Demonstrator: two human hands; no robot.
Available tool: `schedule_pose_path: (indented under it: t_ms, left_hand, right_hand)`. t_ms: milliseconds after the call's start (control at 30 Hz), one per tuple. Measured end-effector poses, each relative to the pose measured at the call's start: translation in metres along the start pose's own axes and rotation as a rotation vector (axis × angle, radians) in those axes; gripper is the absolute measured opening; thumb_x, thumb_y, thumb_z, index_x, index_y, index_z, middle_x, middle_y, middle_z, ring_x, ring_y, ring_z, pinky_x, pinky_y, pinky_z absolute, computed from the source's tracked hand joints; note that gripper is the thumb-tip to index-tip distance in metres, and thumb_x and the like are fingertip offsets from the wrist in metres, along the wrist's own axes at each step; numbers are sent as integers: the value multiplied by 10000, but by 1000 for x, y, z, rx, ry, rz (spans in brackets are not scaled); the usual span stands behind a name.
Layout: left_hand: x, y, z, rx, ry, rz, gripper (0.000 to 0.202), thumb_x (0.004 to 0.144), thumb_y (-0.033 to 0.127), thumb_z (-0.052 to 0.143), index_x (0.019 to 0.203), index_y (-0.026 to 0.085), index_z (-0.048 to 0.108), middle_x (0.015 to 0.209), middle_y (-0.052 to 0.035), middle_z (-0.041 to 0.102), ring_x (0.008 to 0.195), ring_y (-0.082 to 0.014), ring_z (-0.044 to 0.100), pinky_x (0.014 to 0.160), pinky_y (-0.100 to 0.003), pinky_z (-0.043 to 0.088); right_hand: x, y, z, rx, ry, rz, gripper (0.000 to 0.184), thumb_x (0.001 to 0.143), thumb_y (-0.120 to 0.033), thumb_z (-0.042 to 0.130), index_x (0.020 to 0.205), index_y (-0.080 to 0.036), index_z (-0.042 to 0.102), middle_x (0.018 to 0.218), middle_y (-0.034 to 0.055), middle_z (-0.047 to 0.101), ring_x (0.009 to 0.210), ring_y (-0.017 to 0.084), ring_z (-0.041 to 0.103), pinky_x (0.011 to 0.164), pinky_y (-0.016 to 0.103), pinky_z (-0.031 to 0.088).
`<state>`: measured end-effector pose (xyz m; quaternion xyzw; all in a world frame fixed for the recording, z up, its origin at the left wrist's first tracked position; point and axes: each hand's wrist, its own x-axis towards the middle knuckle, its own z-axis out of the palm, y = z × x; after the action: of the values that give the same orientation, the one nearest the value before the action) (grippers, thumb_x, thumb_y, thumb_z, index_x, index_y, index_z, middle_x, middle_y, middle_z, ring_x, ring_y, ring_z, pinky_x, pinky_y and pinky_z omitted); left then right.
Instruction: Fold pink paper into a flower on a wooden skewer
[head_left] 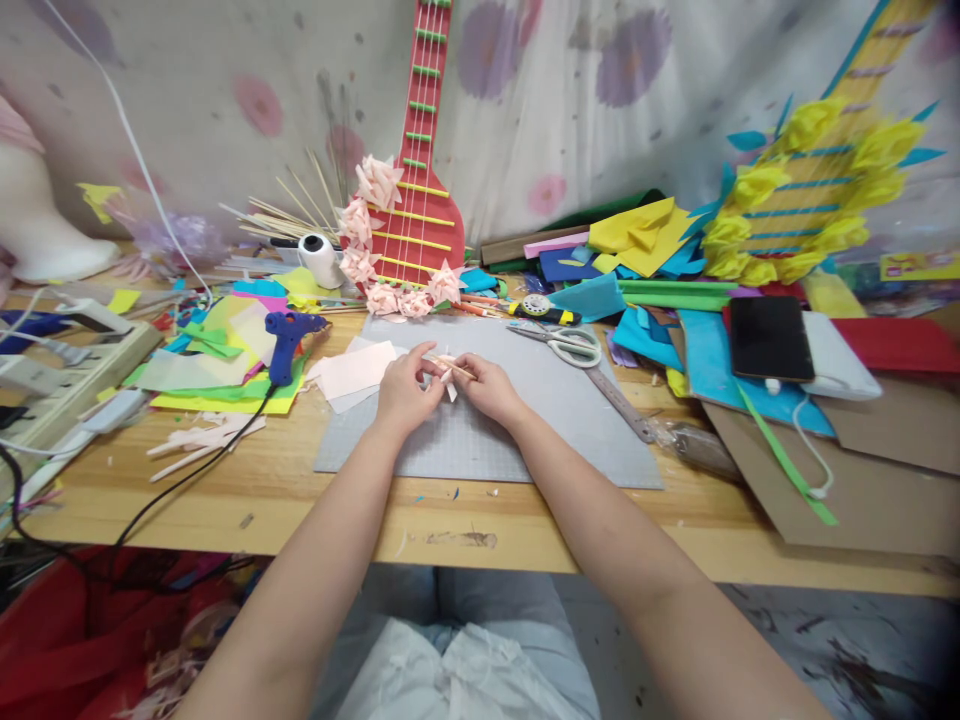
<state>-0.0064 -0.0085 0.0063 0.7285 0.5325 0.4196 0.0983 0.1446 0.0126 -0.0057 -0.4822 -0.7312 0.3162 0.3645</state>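
Over the grey cutting mat [592,440] my two hands meet. My left hand [406,392] is closed, pinching a small pale pink paper piece [449,377]. The fingers of my right hand [489,388] are closed on a thin wooden stick [459,369], which lies against that paper. Fingers partly hide both. Flat pale pink paper sheets [352,372] rest left of my left hand. Behind my hands stands a red paper lute-like instrument [420,215] trimmed with pale pink paper flowers [379,183]. Scissors with pale handles [575,347] lie to the right on the mat.
A blue glue gun [285,345] stands on coloured paper at left, its black cord crossing the table edge. The power strip [82,400] is further left. A metal ruler [619,403], cardboard [847,490] and a black phone-like device [771,338] lie at right.
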Motion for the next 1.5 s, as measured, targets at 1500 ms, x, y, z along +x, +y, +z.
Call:
schedule_pose_path:
  t_ms: [1500]
  left_hand:
    - [1,1,-2,-381,-38,-182,355,659,261,566,981,190,433,743,15,592,596,-85,481,622,-214,391]
  right_hand:
    - [5,0,4,269,55,57,212,760,-362,429,689,-175,497,668,-16,533,638,102,464,632,231,357]
